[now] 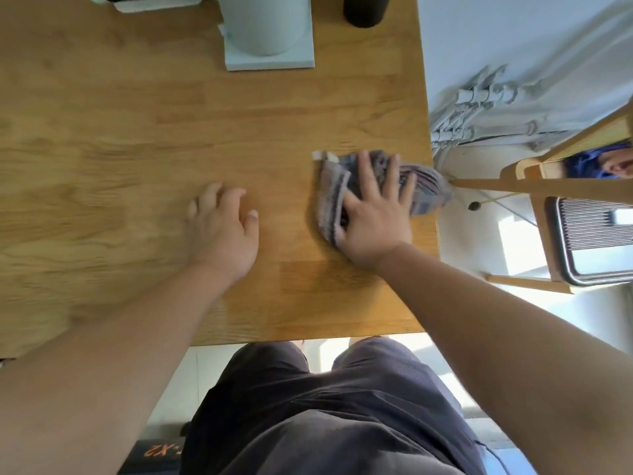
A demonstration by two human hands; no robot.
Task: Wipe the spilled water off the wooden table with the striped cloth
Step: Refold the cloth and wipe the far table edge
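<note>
The striped cloth (426, 186), grey, blue and purple, lies bunched on the wooden table (137, 132) near its right edge. My right hand (375, 217) presses flat on top of the cloth with fingers spread, covering its middle. A white tag sticks out at the cloth's far left corner. My left hand (222, 231) rests on the bare wood to the left of the cloth, fingers loosely curled and holding nothing. No water is plain to see on the wood; the picture is blurred.
A pale cylindrical appliance on a square base (270, 36) stands at the table's far side, with a dark cylinder (366, 8) to its right. A wooden chair (561, 186) stands off the table's right edge. My legs are at the near edge.
</note>
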